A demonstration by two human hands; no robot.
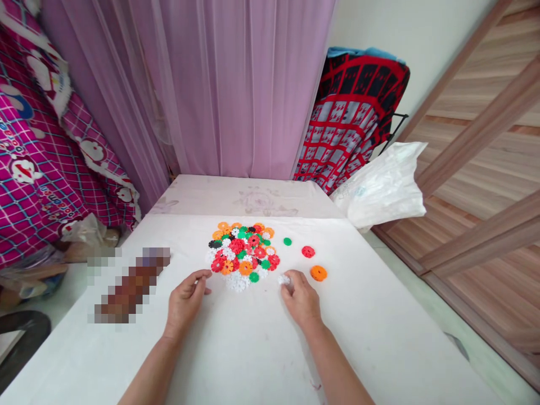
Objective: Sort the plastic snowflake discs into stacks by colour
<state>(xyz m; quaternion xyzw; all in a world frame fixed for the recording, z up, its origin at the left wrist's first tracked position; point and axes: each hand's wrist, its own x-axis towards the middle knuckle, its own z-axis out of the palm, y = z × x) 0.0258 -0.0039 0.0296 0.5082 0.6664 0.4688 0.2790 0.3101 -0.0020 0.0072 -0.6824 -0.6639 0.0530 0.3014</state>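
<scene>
A pile of plastic snowflake discs (246,253) in red, orange, green, white and black lies on the white-covered table (270,349). To the pile's right, my right hand (302,298) pinches a white snowflake disc (283,279) between thumb and fingers. Beside the pile's left edge is my left hand (188,298), loosely curled, its fingers apart and no disc visible in them. Near my right hand, a green disc (287,241), a red disc (308,251) and an orange disc (318,273) lie apart from the pile.
A blurred, pixelated brown object (133,286) is on the table's left side. At the right far edge stands a white plastic bag (383,185). Behind the table hangs a purple curtain (244,90); a wooden wardrobe (485,140) stands to the right.
</scene>
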